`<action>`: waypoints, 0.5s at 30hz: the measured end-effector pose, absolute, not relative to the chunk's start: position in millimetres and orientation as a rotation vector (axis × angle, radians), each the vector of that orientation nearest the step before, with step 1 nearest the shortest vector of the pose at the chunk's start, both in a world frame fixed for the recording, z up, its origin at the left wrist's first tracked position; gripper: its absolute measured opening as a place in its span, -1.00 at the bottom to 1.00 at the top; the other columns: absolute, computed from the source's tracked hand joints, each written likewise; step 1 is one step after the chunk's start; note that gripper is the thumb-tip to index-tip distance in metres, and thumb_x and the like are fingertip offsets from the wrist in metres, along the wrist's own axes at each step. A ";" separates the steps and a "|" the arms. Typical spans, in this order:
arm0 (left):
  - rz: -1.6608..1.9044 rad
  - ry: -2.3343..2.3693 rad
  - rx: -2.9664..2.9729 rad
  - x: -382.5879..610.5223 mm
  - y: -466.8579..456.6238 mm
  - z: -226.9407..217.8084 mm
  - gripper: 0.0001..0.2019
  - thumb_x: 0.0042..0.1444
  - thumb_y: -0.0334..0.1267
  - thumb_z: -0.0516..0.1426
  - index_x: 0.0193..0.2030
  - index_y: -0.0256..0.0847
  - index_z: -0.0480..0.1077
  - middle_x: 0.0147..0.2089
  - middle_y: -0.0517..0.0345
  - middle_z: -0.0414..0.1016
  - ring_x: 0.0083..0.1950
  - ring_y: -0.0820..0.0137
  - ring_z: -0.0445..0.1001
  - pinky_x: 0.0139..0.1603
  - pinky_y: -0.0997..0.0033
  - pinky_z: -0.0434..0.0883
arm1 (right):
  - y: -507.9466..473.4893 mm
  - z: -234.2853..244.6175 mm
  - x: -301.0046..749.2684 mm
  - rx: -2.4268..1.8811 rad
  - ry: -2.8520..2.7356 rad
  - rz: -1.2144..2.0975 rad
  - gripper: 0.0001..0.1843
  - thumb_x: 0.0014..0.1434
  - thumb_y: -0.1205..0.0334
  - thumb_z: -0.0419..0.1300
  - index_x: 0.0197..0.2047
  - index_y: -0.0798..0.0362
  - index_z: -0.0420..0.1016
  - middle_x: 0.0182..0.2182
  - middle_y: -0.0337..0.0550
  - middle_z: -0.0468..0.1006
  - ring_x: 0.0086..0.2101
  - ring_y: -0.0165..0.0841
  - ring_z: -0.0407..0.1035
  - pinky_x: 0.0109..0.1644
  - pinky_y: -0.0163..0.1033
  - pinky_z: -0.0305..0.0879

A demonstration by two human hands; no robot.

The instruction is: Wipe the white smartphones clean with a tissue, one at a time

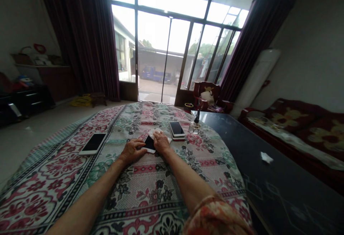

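A white-framed smartphone [149, 143] with a dark screen lies on the floral tablecloth in front of me. My left hand [133, 150] grips its left side, fingers at the upper edge and thumb near the lower corner. Over the phone's right part, my right hand [161, 142] presses a crumpled white tissue [153, 132] against it; some of the tissue and screen is hidden under the fingers. Just beyond the right hand sits a small stack of phones [177, 128], the top one white with a dark screen. Off to the left lies a larger white device [93, 144], dark screen up.
A small clear glass bottle [194, 127] with a dark top stands right of the stack. The round table wears a patterned tablecloth [150, 199]. Beside it on the right is a dark low table [268, 188] with a white crumpled piece [266, 157] on it.
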State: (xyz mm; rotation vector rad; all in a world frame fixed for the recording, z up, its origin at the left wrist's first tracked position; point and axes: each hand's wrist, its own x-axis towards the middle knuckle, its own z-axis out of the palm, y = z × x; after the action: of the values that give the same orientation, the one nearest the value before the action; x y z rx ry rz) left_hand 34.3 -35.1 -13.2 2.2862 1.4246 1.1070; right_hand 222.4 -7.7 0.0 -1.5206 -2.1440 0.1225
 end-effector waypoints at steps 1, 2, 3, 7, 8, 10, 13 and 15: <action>1.105 1.421 2.290 34.3 -35.1 -13.6 -0.70 -0.08 -0.04 0.24 -0.28 -0.18 0.62 -0.10 -0.04 0.62 -0.02 0.15 0.55 0.09 0.18 0.44 | -10.4 0.2 222.4 -1.520 -2.147 0.121 -0.62 0.26 0.38 -0.03 0.04 0.03 0.50 0.14 -0.10 0.44 0.14 -0.24 0.20 0.20 -0.14 0.14; 1.102 1.419 2.290 34.3 -35.0 -13.9 -0.70 -0.09 -0.04 0.24 -0.28 -0.17 0.62 -0.10 -0.03 0.62 -0.02 0.16 0.55 0.10 0.18 0.44 | -13.0 0.5 222.4 -1.519 -2.151 0.119 -0.62 0.26 0.38 -0.03 0.04 0.02 0.49 0.14 -0.11 0.43 0.14 -0.25 0.20 0.21 -0.15 0.14; 1.100 1.418 2.289 34.4 -35.0 -14.1 -0.70 -0.08 -0.04 0.23 -0.28 -0.16 0.62 -0.10 -0.01 0.62 -0.02 0.16 0.55 0.10 0.18 0.43 | -15.6 0.8 222.4 -1.516 -2.156 0.119 -0.62 0.26 0.37 -0.03 0.04 0.01 0.49 0.14 -0.12 0.44 0.14 -0.25 0.20 0.21 -0.15 0.14; 1.115 1.400 2.288 34.9 -36.0 -14.1 -0.70 -0.08 -0.05 0.24 -0.26 -0.17 0.62 -0.11 -0.02 0.62 -0.03 0.16 0.55 0.08 0.19 0.43 | -30.6 0.4 221.1 -1.488 -2.168 0.125 -0.63 0.27 0.37 -0.03 0.02 -0.01 0.50 0.13 -0.13 0.44 0.13 -0.24 0.22 0.21 -0.15 0.15; 1.121 1.389 2.293 35.1 -36.6 -14.0 -0.71 -0.08 -0.06 0.24 -0.26 -0.16 0.62 -0.11 -0.02 0.62 -0.04 0.17 0.55 0.08 0.19 0.43 | -36.3 -0.4 220.1 -1.475 -2.172 0.130 -0.63 0.27 0.37 -0.03 0.01 -0.01 0.50 0.13 -0.14 0.44 0.13 -0.24 0.22 0.22 -0.15 0.14; 1.124 1.362 2.313 35.2 -38.2 -13.6 -0.75 -0.07 -0.09 0.25 -0.27 -0.13 0.61 -0.12 0.02 0.62 -0.03 0.18 0.54 0.08 0.21 0.42 | -49.9 -3.0 217.3 -1.444 -2.184 0.146 -0.63 0.26 0.37 -0.02 0.02 -0.03 0.50 0.13 -0.15 0.44 0.14 -0.23 0.22 0.23 -0.13 0.13; 1.107 1.336 2.345 35.2 -40.1 -13.5 -0.80 -0.02 -0.10 0.24 -0.30 -0.11 0.61 -0.13 0.05 0.62 -0.03 0.20 0.52 0.08 0.25 0.40 | -68.8 -7.3 212.6 -1.406 -2.178 0.172 -0.59 0.26 0.35 -0.01 0.12 -0.06 0.42 0.18 -0.15 0.39 0.19 -0.18 0.16 0.26 -0.05 0.09; 1.103 1.331 2.352 34.9 -40.5 -14.0 -0.80 0.00 -0.09 0.23 -0.31 -0.11 0.60 -0.13 0.06 0.62 -0.04 0.22 0.52 0.06 0.27 0.40 | -74.5 -8.1 210.5 -1.437 -2.150 0.204 -0.58 0.26 0.36 -0.01 0.14 -0.06 0.41 0.21 -0.16 0.36 0.21 -0.17 0.14 0.27 -0.02 0.07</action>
State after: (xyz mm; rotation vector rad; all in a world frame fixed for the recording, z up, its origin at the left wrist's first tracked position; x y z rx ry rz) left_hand 34.9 -40.5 -14.0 2.3525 1.3307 1.1032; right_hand 210.5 -74.5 -8.1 -1.4372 -2.1497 0.2041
